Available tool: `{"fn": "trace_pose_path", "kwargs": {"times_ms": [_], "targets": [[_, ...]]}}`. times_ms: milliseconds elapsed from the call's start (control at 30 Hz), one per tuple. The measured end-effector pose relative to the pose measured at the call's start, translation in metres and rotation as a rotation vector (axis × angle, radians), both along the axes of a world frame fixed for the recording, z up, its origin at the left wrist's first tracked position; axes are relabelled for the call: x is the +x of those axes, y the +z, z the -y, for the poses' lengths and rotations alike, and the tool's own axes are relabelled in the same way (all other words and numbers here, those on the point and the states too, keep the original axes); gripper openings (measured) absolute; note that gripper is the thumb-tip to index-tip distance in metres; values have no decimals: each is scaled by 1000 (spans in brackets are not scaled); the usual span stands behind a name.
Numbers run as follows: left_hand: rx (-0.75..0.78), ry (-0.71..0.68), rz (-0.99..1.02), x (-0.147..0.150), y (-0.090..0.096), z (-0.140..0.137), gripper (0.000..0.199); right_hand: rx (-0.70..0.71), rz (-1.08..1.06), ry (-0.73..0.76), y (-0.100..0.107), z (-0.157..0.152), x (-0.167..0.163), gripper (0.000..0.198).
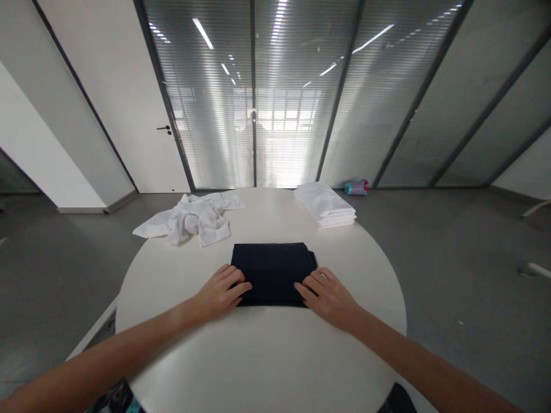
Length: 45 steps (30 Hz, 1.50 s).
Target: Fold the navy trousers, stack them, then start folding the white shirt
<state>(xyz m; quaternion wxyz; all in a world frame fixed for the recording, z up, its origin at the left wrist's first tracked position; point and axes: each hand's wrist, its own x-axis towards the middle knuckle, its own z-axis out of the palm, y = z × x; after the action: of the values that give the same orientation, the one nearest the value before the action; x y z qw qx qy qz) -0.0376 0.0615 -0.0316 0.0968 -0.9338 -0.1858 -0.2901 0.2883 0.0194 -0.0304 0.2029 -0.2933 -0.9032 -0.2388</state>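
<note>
Dark folded cloth [273, 272] lies on the round table [258, 355]. The left hand [224, 292] and right hand [329, 295] rest flat on its near corners, fingers open, not grabbing. White rags [191, 221] lie far left, a white stack [325, 205] far right.

Both hands [224, 291] [328, 293] press folded dark cloth [273, 272].

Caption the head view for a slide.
Both hands press a folded dark cloth on a round white table.

no readable text, labels or numbers anywhere
</note>
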Motion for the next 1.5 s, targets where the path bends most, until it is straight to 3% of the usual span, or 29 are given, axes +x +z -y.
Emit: {"fn": "trace_pose_path", "kwargs": {"times_ms": [233, 367, 433, 500, 567, 633, 733, 900, 1033, 1133, 1267, 1333, 1433, 1500], "targets": [[-74, -75, -78, -4, -1, 1, 23, -132, -36, 70, -2, 1, 1, 20], [-125, -160, -94, -5, 13, -4, 15, -184, -148, 73, 7, 0, -1, 18], [-179, -91, -3, 3, 26, -8, 19, -226, -266, 3, 22, -7, -12, 22], [-247, 69, 104, 19, 35, -14, 25, -313, -380, -110, 38, -20, -29, 30], [-296, 210, 115, 37, 33, -19, 33, -407, -437, -216, 48, -35, -51, 40], [-316, 281, 17, 52, 22, -22, 42, -470, -405, -280, 45, -47, -71, 49], [-323, 313, -130, 63, -1, -20, 56, -543, -247, -324, 22, -54, -85, 63], [-317, 298, -149, 57, -15, -12, 71, -568, -112, -378, -11, -50, -58, 74], [-345, 289, -180, 53, -11, -13, 73, -637, -148, -534, -19, -49, -16, 82], [-376, 298, -196, 53, -6, -15, 73, -682, -181, -564, -21, -51, 2, 81], [-346, 267, -169, 61, 4, -4, 72, -549, -254, -560, -7, -60, -7, 70], [-289, 168, -184, 69, 5, 8, 71, -476, -287, -459, 7, -67, -22, 60], [-176, 29, -228, 79, 3, 23, 65, -484, -252, -298, 24, -81, -43, 49], [-80, 8, -233, 81, 2, 25, 56, -531, -179, -321, 29, -90, -49, 45]]}}
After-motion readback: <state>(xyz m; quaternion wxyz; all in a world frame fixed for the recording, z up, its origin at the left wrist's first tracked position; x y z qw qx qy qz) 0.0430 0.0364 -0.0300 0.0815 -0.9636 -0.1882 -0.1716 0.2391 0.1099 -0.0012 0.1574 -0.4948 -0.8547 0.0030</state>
